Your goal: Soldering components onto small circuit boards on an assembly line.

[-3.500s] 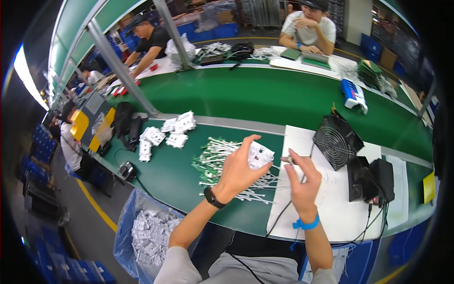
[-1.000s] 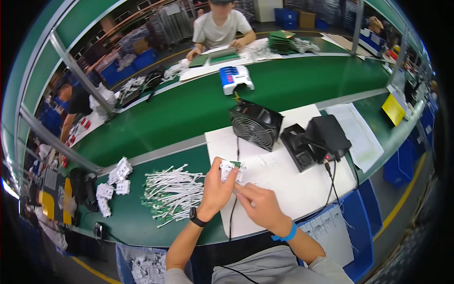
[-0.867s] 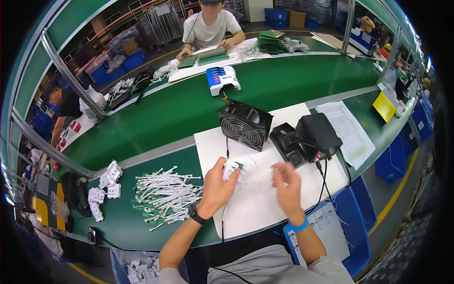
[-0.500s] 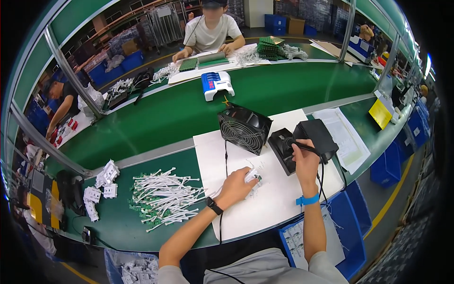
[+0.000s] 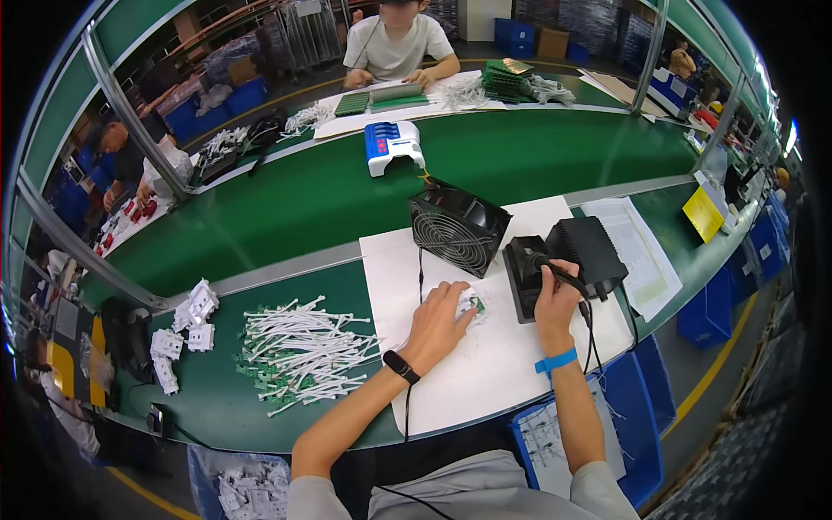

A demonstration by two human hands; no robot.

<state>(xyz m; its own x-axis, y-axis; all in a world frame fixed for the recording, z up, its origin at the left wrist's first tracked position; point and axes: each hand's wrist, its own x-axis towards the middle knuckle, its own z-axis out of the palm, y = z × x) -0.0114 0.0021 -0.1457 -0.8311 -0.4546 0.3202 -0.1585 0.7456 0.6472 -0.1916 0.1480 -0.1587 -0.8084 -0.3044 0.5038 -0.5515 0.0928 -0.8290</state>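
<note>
On the white board (image 5: 390, 286), my left hand (image 5: 438, 322), with a dark band at the wrist, has its fingers on a small white plastic housing (image 5: 472, 303) with a bit of green circuit board in it; the hand covers part of the housing. My right hand (image 5: 557, 299), blue strap at the wrist, grips a black soldering iron (image 5: 568, 277). The iron's front end is at the black iron stand (image 5: 522, 295), its tip hidden there. Beside it sits a black box-shaped soldering unit (image 5: 591, 250). A black fan with a wire guard (image 5: 459, 230) stands beyond my left hand.
White cables with green boards (image 5: 303, 351) lie in a pile at left, near several white housings (image 5: 201, 303). Papers (image 5: 637, 256) are at right. Blue bins (image 5: 646, 459) hang below the front edge. Across the green belt (image 5: 286, 208), a co-worker (image 5: 399, 43) sits.
My left hand has shifted over the housing, its fingers now further forward. My right hand still holds the iron at the stand. The whole view has shifted slightly.
</note>
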